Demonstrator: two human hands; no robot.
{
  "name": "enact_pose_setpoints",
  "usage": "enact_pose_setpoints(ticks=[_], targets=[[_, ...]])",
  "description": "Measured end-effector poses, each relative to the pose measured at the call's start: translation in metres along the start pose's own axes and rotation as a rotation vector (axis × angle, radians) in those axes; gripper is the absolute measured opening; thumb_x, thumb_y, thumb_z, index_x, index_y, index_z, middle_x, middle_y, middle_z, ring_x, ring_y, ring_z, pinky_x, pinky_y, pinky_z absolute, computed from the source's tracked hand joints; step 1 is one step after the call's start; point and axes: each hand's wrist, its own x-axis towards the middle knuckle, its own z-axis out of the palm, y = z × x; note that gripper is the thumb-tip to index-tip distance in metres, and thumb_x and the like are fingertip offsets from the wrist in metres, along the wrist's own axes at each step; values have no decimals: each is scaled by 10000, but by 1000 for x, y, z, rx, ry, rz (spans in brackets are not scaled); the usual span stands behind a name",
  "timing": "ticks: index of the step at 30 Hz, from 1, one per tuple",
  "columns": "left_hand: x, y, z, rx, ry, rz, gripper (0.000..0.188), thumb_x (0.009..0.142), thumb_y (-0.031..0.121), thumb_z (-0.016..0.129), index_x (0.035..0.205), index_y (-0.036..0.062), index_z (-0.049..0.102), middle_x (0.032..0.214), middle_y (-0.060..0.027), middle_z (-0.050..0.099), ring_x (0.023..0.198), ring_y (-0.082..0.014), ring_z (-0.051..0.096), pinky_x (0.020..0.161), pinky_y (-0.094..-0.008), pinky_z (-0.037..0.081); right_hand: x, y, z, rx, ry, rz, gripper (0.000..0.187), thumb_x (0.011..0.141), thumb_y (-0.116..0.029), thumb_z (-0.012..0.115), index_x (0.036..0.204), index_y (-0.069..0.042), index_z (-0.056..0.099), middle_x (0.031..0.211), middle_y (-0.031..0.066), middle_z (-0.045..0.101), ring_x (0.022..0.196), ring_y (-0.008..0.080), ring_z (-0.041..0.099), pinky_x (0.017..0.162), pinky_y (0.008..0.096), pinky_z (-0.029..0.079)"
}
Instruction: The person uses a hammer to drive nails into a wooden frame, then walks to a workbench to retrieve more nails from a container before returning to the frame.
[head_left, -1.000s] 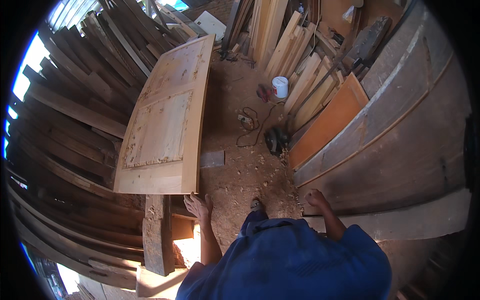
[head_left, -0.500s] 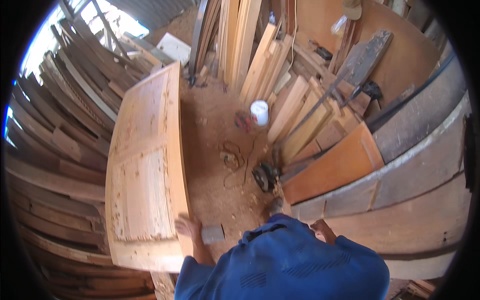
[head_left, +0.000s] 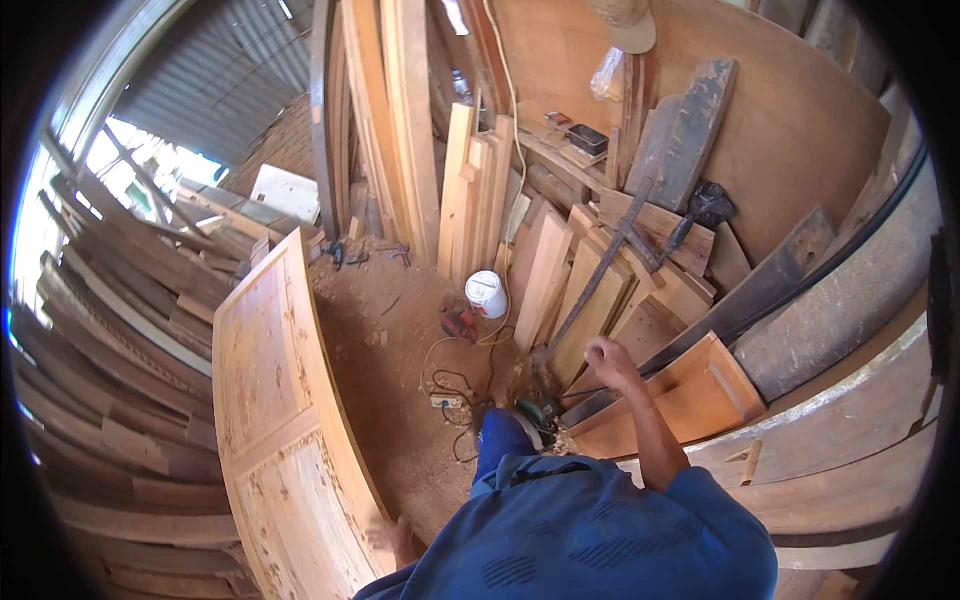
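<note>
Timber panel door (head_left: 265, 370) lies face up along the person's left side, raised off the dusty floor (head_left: 365, 400), its supports out of sight. The left hand (head_left: 388, 536) is at the door's near right edge; blur hides whether its fingers grip or merely rest there. The right hand (head_left: 612, 362) is lifted in front of the body, near an orange-brown board (head_left: 690, 400), fingers curled in, with nothing visible in its grasp.

The step in hand looks like walking beside the door, so footing probably matters most. One blue-clad leg (head_left: 500, 440) reaches close to a dark power tool (head_left: 538, 410), probably a circular saw, with a looped cord (head_left: 458, 377) and a power strip (head_left: 447, 401) just beside. Short, well-lifted steps would suit, clear of the cord. A light touch on the door edge should be enough for balance; leaning hard could shift the piece. The right arm is best held clear of the propped planks (head_left: 545, 275).

As for labels, the white bucket (head_left: 487, 295) bears faint marks, too small to make out. No legible brand shows on the red tool (head_left: 460, 323) beside it. The blue shirt (head_left: 600, 530) carries slanted dark stripes without readable lettering.
</note>
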Motion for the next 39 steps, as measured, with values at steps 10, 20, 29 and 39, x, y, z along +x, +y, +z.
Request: enact_pose_setpoints(ticks=[10, 20, 29, 39], targets=[[40, 530, -203, -837, -113, 1268, 481, 799, 417, 719, 1202, 163, 651, 1309, -199, 575, 1236, -407, 505, 1052, -551, 384, 220, -77, -154, -233, 773, -139, 451, 867, -170, 707, 1253, 3, 549, 1149, 248, 613, 1075, 397, 603, 950, 445, 477], [-48, 853, -366, -1282, -631, 1707, 450, 886, 292, 709, 1229, 38, 567, 1008, -202, 704, 804, -301, 706, 720, -388, 572, 440, -72, -264, -606, 1134, 232, 749, 859, -306, 746, 1416, 57, 401, 1312, 328, 499, 1233, 464, 470, 1075, 502, 376], [-134, 1054, -483, -1072, -1711, 1065, 645, 940, 464, 656, 1327, 4, 422, 892, -180, 675, 695, -235, 682, 608, -381, 597, 547, 17, -287, -631, 1442, -50, 896, 885, -461, 695, 1463, 92, 291, 1294, 307, 462, 1232, 451, 415, 1084, 529, 300], [-225, 1182, -491, -911, -1655, 1019, 557, 986, 470, 558, 1153, -62, 553, 849, -207, 685, 607, -303, 691, 545, -439, 625, 549, 18, -280, -647, 1437, -63, 811, 914, -435, 695, 1430, 83, 345, 1334, 262, 438, 1247, 393, 448, 1088, 489, 323]])
